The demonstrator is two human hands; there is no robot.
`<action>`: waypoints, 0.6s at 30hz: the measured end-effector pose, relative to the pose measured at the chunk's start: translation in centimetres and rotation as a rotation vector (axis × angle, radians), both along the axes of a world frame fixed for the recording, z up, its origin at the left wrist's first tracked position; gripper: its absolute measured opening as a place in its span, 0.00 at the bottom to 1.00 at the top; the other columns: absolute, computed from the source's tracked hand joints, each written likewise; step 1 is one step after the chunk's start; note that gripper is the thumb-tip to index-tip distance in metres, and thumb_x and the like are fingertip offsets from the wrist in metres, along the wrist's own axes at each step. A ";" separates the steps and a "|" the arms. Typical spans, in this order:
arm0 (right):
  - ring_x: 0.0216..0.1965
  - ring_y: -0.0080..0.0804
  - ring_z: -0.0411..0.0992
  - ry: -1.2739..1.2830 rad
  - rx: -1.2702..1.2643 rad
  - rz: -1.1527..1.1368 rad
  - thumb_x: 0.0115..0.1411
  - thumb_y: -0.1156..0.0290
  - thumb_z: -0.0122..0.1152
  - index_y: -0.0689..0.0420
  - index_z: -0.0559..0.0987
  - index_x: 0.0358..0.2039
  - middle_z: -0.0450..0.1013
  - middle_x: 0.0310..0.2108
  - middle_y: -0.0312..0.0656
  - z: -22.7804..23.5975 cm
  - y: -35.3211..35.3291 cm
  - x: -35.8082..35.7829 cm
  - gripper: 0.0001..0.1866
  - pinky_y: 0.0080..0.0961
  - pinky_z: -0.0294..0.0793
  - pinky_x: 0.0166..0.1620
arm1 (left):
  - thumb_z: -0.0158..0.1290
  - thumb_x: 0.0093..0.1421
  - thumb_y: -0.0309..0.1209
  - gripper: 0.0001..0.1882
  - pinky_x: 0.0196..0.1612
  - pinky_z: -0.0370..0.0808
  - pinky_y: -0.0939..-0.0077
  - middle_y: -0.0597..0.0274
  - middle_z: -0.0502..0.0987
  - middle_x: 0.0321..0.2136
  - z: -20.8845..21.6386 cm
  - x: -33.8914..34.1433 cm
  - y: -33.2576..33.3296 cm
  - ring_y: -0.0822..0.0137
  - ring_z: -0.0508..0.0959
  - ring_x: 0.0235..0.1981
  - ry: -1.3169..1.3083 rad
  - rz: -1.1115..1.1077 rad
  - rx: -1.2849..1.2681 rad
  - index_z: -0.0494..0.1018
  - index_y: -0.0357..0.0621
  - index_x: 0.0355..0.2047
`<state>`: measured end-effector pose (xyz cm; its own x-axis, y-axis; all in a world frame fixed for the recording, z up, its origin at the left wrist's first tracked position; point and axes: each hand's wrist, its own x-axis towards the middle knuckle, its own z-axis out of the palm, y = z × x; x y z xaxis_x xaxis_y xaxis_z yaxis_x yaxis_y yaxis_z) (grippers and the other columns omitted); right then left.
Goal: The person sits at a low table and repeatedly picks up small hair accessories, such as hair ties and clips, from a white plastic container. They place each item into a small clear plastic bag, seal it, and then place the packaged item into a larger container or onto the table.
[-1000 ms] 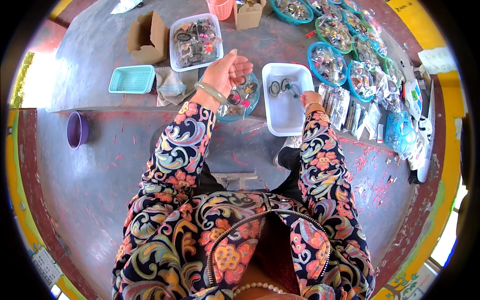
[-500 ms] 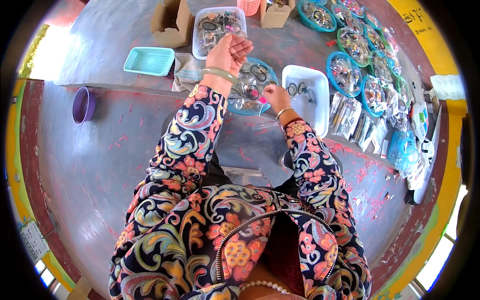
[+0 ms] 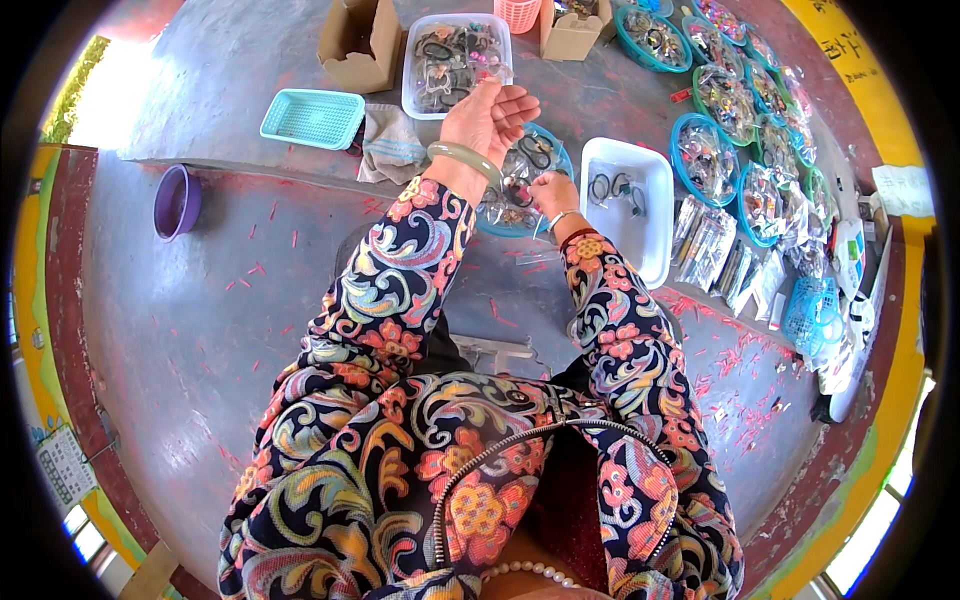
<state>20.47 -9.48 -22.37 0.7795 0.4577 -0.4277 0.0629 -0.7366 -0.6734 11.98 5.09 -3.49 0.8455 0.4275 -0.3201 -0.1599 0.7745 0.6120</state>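
My left hand (image 3: 486,122) is raised between the white tub of hair ties (image 3: 410,75) and a blue round basket (image 3: 566,160). Its thumb and forefinger are closed at the tips, by a clear shiny patch; what they pinch is too small to name. The other fingers curl loosely. Over the basket's right side, my right hand (image 3: 553,196) pinches with its fingertips, and the thing in them is hidden. A thin pale strip hangs below it. Dark hair ties (image 3: 536,152) and clear packets lie in the basket. A second white tub (image 3: 655,190) at right holds several dark hair ties (image 3: 620,188).
A turquoise tray (image 3: 314,118), a grey cloth (image 3: 392,145) and a cardboard box (image 3: 360,55) are at the far left. A purple basin (image 3: 178,203) stands on the lower floor. Several baskets of packets (image 3: 705,158) and plastic-wrapped bundles (image 3: 700,240) crowd the right side.
The view has shifted, so the surroundings sit slightly farther right. My hands have come closer together, the left one moving nearer to me and toward the right hand. Pink beside the right fingertips no longer shows.
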 end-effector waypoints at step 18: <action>0.18 0.21 0.68 0.227 0.378 -0.333 0.43 0.67 0.60 0.59 0.78 0.22 0.72 0.17 0.36 3.6 -0.8 0.9 0.09 0.18 0.68 0.22 | 0.49 0.55 0.36 0.13 0.26 0.68 0.80 0.52 0.76 0.29 -0.6 0.2 0.0 0.61 0.76 0.32 0.020 -0.015 0.013 0.71 0.36 0.32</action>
